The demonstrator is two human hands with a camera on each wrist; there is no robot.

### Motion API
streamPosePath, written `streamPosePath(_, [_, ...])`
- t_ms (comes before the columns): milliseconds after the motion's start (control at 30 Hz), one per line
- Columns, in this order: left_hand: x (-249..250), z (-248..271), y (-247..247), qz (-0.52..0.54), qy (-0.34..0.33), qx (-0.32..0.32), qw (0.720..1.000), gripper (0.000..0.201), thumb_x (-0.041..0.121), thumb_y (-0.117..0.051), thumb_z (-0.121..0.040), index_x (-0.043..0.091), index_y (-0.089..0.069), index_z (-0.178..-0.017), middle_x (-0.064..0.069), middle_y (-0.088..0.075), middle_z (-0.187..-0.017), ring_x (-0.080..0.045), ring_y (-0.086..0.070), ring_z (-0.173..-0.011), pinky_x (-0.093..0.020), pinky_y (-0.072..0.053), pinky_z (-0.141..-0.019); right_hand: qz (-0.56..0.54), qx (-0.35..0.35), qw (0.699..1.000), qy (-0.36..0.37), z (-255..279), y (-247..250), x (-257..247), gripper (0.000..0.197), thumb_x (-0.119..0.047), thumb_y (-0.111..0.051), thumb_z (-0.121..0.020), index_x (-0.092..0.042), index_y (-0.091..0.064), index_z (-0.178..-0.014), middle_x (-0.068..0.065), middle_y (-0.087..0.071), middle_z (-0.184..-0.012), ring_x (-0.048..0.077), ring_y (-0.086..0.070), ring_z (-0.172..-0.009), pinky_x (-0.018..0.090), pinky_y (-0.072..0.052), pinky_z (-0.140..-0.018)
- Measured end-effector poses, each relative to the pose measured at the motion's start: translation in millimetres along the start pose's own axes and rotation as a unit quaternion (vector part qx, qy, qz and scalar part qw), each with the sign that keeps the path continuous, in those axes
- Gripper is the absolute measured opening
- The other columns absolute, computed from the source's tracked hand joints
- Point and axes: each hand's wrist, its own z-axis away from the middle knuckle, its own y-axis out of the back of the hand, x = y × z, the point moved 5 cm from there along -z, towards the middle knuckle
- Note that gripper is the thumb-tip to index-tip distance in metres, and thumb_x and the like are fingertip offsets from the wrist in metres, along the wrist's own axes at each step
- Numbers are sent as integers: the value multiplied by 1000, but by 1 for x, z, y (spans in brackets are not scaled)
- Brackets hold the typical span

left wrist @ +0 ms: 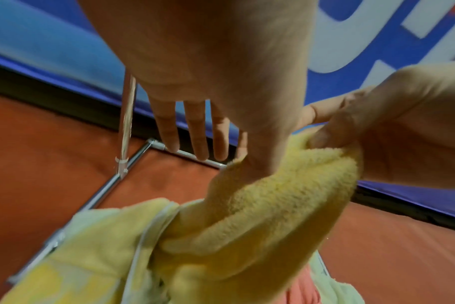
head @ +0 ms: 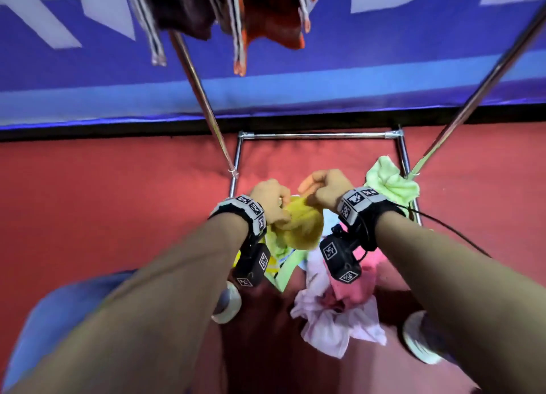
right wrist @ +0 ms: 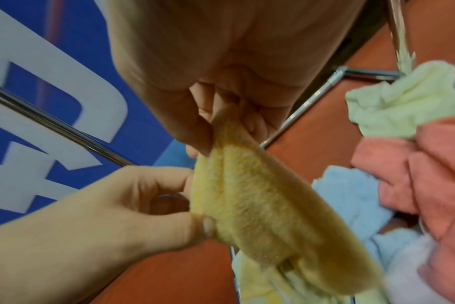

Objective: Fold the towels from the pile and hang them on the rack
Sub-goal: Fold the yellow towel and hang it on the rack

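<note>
1. Left hand (head: 270,200): pinching one edge of the fluffy yellow terry towel (head: 300,226) between thumb and forefinger; in the left wrist view (left wrist: 216,86) other fingers (left wrist: 195,131) extended straight, off the cloth.
2. Right hand (head: 325,188): fingers curled, gripping the same yellow towel at an adjacent edge; in the right wrist view (right wrist: 229,67) cloth (right wrist: 260,195) seen pinched between thumb and fingertips (right wrist: 257,123).
3. Both hands close together, nearly touching, towel bunched and hanging down between them, above the pile.
4. Yellow towel in the left wrist view (left wrist: 260,216): thick folded roll draped below the hands.
5. Pile below the hands: crumpled pale green towel (head: 390,180) at the right, against a frame corner; pink towel (head: 354,284), white towel (head: 334,322), light blue towel (right wrist: 351,197) underneath; pale yellow-green cloth (left wrist: 91,246) at the left.
6. Chrome metal rack frame (head: 319,135): rectangular base bar on the red floor covering (head: 103,210), two slanted chrome poles (head: 204,98) rising toward the camera.
7. Top of head view: dark maroon towel (head: 183,12) and orange-red towel (head: 274,18) hanging from rack rungs, blurred.
8. Blue banner with white lettering (head: 295,53) behind the rack.
9. Black wrist-mounted camera units with marker tags (head: 339,257) on both forearms; thin black cable trailing from the right one.
10. White-toed shoes (head: 419,337) visible at the bottom, either side of the pile.
</note>
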Motion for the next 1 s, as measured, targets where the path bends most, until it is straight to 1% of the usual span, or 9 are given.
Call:
streamPosePath(133, [29,44,60,44,-7,84,995,35,36,-70,-69,18,-42,-60,2,-48,-61,-29,-52,-71,-36,-44,-68,137,1,990,27,56,38,-50,20,-6,-73,-66,-22,-73,-80,0,-71,-76,17,-64,-73,27,-53,-69])
streamPosePath(333, [63,100,155,157,-6,227,961,28,38,-51,-62,17,-35,-57,2,-41,-57,-29,-45,-70,-36,-34,-63,227,4,972,54,123,65,-74,14,-11,-72,-78,-25,-71,-81,-1,-71,-79,12,-66,-74,22,-49,-71])
streamPosePath(500, [104,149,215,134,-48,234,962,33,16,-72,-73,16,-44,-56,3,-44,-57,-20,-44,-64,-25,-31,-52,116,81,983,114,165,95,-124,63,-26,-82,-75,-30,-55,-132,1,-61,-119,19,-58,-113,27,-43,-93])
streamPosePath(600, [140,176,248,107,-103,223,963,33,14,-76,-70,16,-46,-55,4,-43,-54,-16,-41,-57,-28,-32,-53,73,123,972,184,195,117,-176,72,-24,-80,-75,-38,-48,-138,-3,-56,-121,19,-55,-109,28,-43,-94])
streamPosePath(700, [177,201,281,90,-159,216,959,31,12,-76,-68,17,-48,-55,2,-48,-57,-15,-43,-56,-27,-36,-54,16,173,950,259,230,143,-230,68,-12,-74,-67,-34,-54,-128,-3,-61,-106,20,-60,-94,30,-50,-84])
streamPosePath(800, [196,225,308,74,-180,251,948,27,12,-77,-68,18,-52,-60,1,-54,-61,-15,-49,-58,-28,-41,-56,29,210,938,273,257,164,-260,46,-24,-63,-52,-21,-68,-97,4,-70,-88,25,-65,-83,38,-56,-74])
streamPosePath(867, [195,234,318,66,-172,279,943,26,14,-82,-67,21,-57,-72,4,-60,-71,-14,-53,-65,-26,-42,-58,65,233,932,272,265,171,-264,36,-28,-64,-56,-13,-71,-88,10,-73,-87,28,-67,-85,43,-57,-75])
streamPosePath(933, [189,241,318,72,-161,293,940,38,15,-87,-67,21,-58,-91,2,-62,-82,-14,-55,-71,-27,-45,-60,88,243,924,283,276,170,-264,11,-19,-70,-68,-13,-69,-77,6,-70,-75,26,-64,-76,34,-54,-67])
streamPosePath(1000, [187,243,310,72,-159,275,946,51,16,-90,-66,19,-57,-105,-1,-63,-89,-16,-57,-77,-30,-51,-65,116,237,918,297,282,167,-261,14,-11,-71,-75,-20,-63,-67,-1,-61,-65,20,-57,-69,26,-44,-58])
